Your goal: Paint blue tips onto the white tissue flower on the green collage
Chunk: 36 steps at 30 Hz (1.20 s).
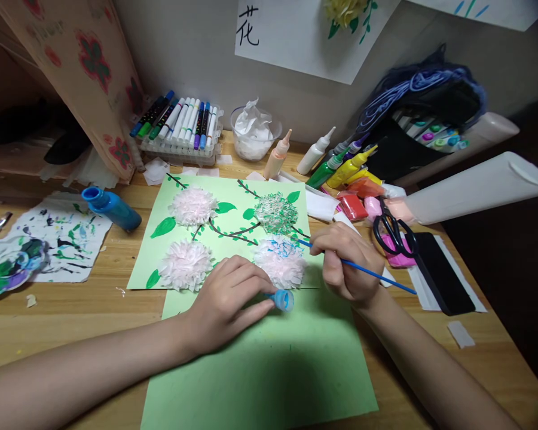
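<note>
On the wooden table [116,340], a pale green sheet of paper [233,194] carried four round, ruffled paper flowers among painted leaves and dark stems, and a plain green sheet [269,370] lay along its near edge, closer to the person. The right grip [352,263] was closed around a slim paintbrush with a blue handle [376,275], its tip at the upper right edge of the pale pink paper flower dabbed with blue [280,272]; I could not tell whether the bristles touched it. The left grip [228,298] had its fingers closed on a small translucent cap stained blue [284,300], just in front of that flower. The green-speckled white flower [276,213] sat behind it, and two pale pink ruffled flowers [192,206] stood to the left. Over on the left I saw an uncapped blue plastic bottle [112,209] beside a white paper smeared with paint [67,239], which a paint-covered plastic palette [11,266] partly overlapped. Black-handled scissors [394,233] lay to the right, near a flat black slab [443,275].
</note>
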Each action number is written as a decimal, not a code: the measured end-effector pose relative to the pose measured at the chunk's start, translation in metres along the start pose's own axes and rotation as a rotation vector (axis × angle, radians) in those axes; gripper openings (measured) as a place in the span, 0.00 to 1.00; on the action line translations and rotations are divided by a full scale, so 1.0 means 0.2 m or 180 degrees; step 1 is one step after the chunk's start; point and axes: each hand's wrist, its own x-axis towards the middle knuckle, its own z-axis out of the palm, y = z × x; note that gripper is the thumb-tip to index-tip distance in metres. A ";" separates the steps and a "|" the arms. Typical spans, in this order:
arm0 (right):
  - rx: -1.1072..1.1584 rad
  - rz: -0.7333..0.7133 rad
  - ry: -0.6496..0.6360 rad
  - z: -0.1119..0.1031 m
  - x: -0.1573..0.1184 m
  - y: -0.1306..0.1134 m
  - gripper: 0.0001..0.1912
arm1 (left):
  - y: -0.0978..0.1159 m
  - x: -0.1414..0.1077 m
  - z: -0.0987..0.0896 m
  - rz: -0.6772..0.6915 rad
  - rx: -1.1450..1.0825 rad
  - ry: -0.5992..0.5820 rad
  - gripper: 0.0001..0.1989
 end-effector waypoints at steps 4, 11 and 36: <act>-0.0032 -0.0021 -0.0081 0.02 0.01 0.00 0.09 | 0.00 0.00 0.00 -0.0008 0.0013 -0.0007 0.04; -0.0205 0.0004 -0.0168 0.02 0.01 0.02 0.09 | 0.00 0.00 0.00 0.0013 0.0016 -0.0001 0.05; 0.0159 0.0569 0.0035 0.02 -0.01 0.02 0.09 | 0.00 0.00 0.00 0.0036 0.0083 0.0023 0.04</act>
